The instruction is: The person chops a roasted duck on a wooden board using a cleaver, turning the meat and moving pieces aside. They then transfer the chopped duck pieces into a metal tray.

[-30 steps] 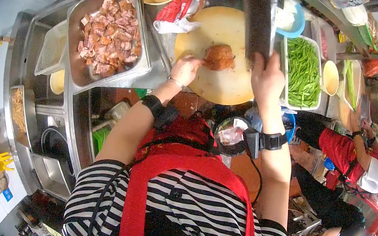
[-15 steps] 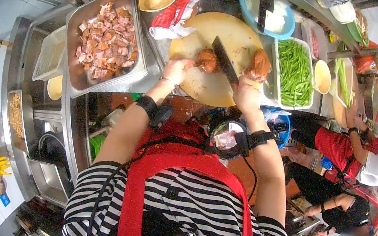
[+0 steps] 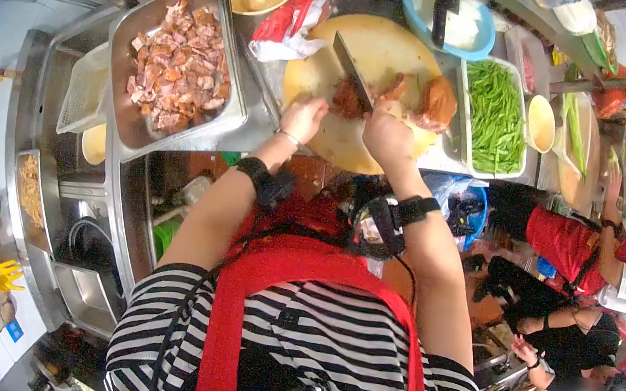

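My right hand is wrapped round the handle of a cleaver, whose blade lies slanted over the round yellow cutting board. Just left of the blade is a small brown piece of meat. To its right lie a cut piece and a larger brown chunk. My left hand rests at the board's left edge with its fingers curled in, close to the small piece; whether it holds anything is hidden.
A steel tray of chopped meat stands left, and a white tray of green vegetables right. Bowls, a red-and-white bag and a blue basin with a second cleaver line the back. Co-workers are at the far right.
My right hand and the cleaver have moved left. The meat left of the blade looks smaller, and a separate piece now lies right of it. My left hand has shifted slightly right.
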### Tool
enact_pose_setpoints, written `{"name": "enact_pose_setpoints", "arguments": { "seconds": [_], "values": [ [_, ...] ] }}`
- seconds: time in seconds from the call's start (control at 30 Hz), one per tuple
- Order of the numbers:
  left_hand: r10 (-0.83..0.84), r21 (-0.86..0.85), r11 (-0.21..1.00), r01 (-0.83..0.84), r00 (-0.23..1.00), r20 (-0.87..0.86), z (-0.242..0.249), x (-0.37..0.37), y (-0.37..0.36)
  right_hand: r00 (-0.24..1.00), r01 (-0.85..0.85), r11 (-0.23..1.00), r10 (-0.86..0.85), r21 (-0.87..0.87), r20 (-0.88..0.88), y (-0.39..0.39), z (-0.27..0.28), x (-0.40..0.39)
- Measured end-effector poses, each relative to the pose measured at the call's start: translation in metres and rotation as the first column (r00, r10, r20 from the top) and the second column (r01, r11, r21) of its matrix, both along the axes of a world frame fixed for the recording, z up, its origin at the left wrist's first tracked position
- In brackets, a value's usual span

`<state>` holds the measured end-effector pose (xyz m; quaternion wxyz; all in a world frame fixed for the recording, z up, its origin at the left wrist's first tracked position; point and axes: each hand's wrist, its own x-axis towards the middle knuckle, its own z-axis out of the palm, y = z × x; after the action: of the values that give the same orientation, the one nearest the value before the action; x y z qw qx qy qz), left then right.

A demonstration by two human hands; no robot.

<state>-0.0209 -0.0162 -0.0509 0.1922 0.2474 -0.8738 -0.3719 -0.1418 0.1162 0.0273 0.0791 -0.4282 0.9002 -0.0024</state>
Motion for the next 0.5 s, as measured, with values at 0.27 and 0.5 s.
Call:
{"name": "enact_pose_setpoints", "arguments": {
  "seconds": [0.27,0.5],
  "values": [
    [0.018,-0.017,1.000,-0.015,0.984,0.175,-0.005,0.000,0.003,0.983,0.182,0.839,-0.172,-0.513,0.067,0.009,0.094,-0.011],
    [-0.010,-0.050,0.999,0.015,0.996,0.086,0.003,-0.005,-0.013,0.999,-0.002,0.998,0.004,0.064,-0.035,0.001,-0.015,-0.007]
  ]
}}
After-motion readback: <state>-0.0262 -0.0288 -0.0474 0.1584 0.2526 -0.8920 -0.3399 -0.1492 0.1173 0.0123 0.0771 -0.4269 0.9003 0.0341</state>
